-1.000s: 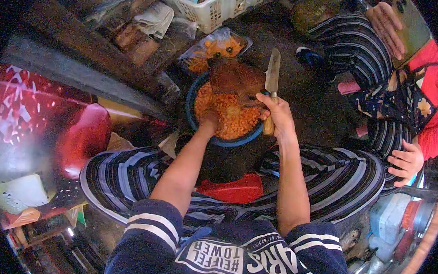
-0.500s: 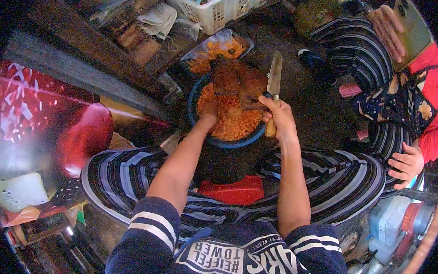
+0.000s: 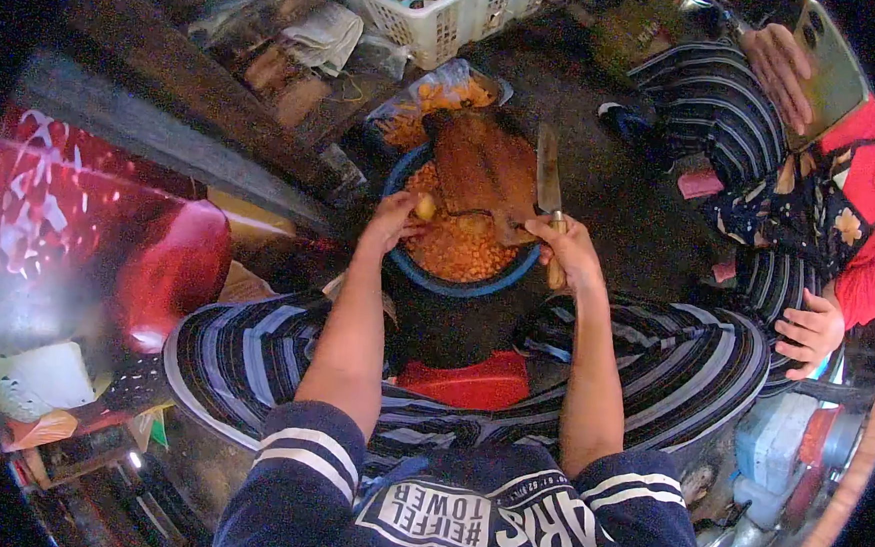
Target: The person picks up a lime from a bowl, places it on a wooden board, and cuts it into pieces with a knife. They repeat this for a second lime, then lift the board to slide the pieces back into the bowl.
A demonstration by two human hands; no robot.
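A blue basin (image 3: 460,290) full of small diced orange pieces (image 3: 458,258) sits between my knees. Over its far part lies a brown wooden board (image 3: 484,166), slightly tilted. My left hand (image 3: 391,221) is at the basin's left rim, its fingers closed on a small yellowish piece (image 3: 425,207). My right hand (image 3: 569,250), at the right rim, grips a knife (image 3: 548,170) by its wooden handle, the blade pointing away from me. The fingers of that hand also touch the board's near right corner. Beyond the basin lies a plastic bag of orange pieces (image 3: 453,94).
A white plastic crate (image 3: 442,28) stands at the back. Wooden beams (image 3: 195,148) run along the left. At the right sits another person (image 3: 811,221) with a phone (image 3: 825,77). A red plastic item (image 3: 463,377) lies between my legs.
My left hand has come up out of the diced pieces, moving left, with the yellowish piece in it. The board shows more of its flat face. My right hand has shifted slightly down and right.
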